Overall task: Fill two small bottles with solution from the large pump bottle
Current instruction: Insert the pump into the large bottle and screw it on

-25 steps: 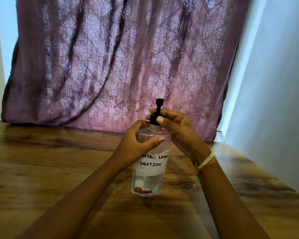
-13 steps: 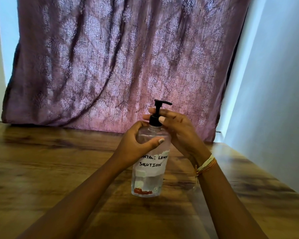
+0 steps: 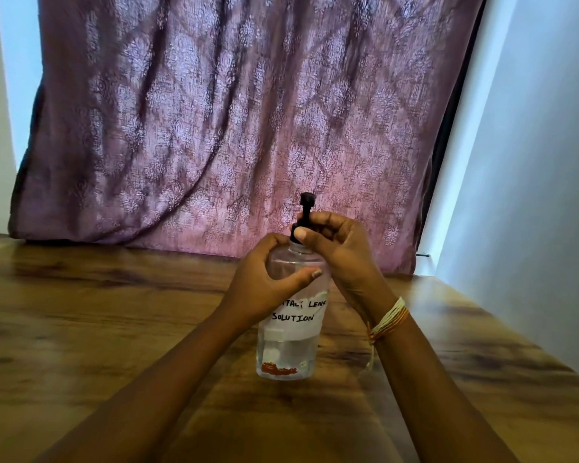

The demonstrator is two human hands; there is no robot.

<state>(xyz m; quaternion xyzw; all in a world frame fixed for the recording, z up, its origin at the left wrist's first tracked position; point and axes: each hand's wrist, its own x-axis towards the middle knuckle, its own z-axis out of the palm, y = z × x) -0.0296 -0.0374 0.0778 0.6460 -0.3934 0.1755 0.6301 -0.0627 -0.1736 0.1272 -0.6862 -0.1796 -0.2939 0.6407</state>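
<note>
A large clear pump bottle (image 3: pixel 290 349) stands upright on the wooden table (image 3: pixel 97 329). Its white label reads "contact lens solution", and a little liquid sits in its lower part. My left hand (image 3: pixel 264 282) wraps around the bottle's upper body. My right hand (image 3: pixel 338 248) pinches the black collar of the pump (image 3: pixel 306 203) at the neck. The pump's nozzle points toward or away from me, so it looks narrow. No small bottles are in view.
A purple patterned curtain (image 3: pixel 231 128) hangs behind the table's far edge. A pale wall (image 3: pixel 532 195) runs along the table's right side. A thread bracelet (image 3: pixel 386 320) circles my right wrist.
The pump head has turned: its nozzle pointed right half a second ago and now faces along my line of sight. My right fingers shifted around the collar. The bottle stayed in place.
</note>
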